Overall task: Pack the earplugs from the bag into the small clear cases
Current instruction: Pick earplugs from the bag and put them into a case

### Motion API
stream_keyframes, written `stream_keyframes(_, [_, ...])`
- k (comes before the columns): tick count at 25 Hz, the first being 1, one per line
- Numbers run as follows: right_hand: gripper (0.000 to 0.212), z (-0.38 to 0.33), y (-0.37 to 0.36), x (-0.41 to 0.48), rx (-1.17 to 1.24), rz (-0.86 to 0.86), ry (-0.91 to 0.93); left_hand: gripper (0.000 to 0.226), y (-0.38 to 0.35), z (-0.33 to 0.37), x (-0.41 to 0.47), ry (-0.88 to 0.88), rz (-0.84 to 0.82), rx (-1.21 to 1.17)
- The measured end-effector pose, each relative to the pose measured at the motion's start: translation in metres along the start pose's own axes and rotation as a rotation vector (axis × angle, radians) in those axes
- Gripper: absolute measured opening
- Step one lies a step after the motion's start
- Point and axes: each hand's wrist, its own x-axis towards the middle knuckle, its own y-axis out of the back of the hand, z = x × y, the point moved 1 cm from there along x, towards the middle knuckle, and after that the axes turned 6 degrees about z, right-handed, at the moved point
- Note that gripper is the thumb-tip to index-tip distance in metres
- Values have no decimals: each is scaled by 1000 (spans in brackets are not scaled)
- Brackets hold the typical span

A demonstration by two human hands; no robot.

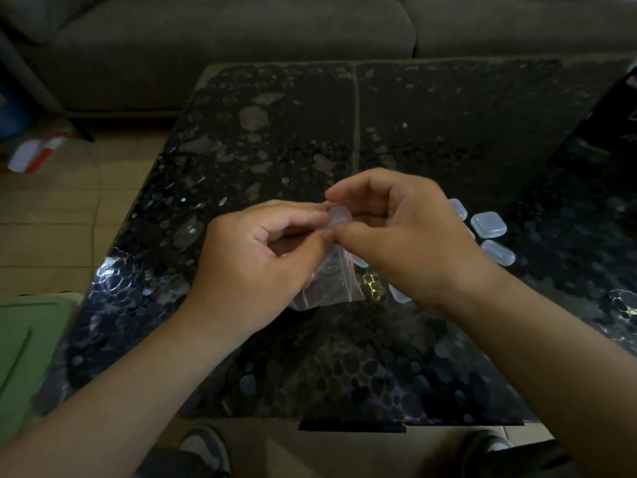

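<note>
Both hands meet over the middle of the dark pebble-patterned table [431,132]. A small clear case [339,218] is pinched between the fingertips of my left hand [262,257] and my right hand [403,232]. Under the hands lies a clear plastic zip bag [331,284] with a red strip. A bit of orange shows at my left palm; whether it is an earplug is unclear. Several more small clear cases lie to the right: one [488,224], another [498,252], and one partly hidden below my right wrist [400,294].
A grey sofa [241,39] stands behind the table. A green lid [24,339] sits at the left near the table's corner. A red and white box [34,153] lies on the floor at the left. A dark object [617,112] stands at the table's right edge.
</note>
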Motion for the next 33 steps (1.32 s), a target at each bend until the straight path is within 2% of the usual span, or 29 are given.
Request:
stream_keyframes(7, [29, 0, 0, -1, 34, 0, -16, 19, 0, 2, 0, 26, 34, 42])
stream_keyframes(9, [34, 0, -1, -1, 30, -10, -14, 13, 2, 3, 1, 64, 82, 37])
stream_keyframes(12, [41, -2, -5, -4, 80, -49, 0, 19, 6, 6, 4, 87, 165, 63])
stream_keyframes(15, [37, -7, -7, -6, 26, -93, 22, 19, 9, 3, 8, 196, 215, 17])
stream_keyframes(17, [27, -7, -7, -7, -110, -61, 23, 16, 11, -2, 12, 306, 248, -57])
stream_keyframes(19, [18, -5, -8, -8, -194, -24, -3, 12, 12, -3, 13, 398, 200, -120])
stream_keyframes(22, [12, -7, -8, -8, -127, 20, -25, 12, 10, 1, 11, 411, 65, -101])
stream_keyframes(25, [3, -6, -3, -3, -55, 87, -65, 16, 21, -8, 21, 392, 152, -8])
stream_keyframes(27, [12, 0, 4, 1, -203, 137, -40, 14, 34, -17, 30, 446, 176, 38])
stream_keyframes(30, [24, 10, 6, 5, -379, 126, -83, 13, 46, -31, 33, 525, 111, 159])
stream_keyframes(33, [21, 15, -2, 4, -450, 80, -111, 11, 46, -39, 31, 530, 3, 303])
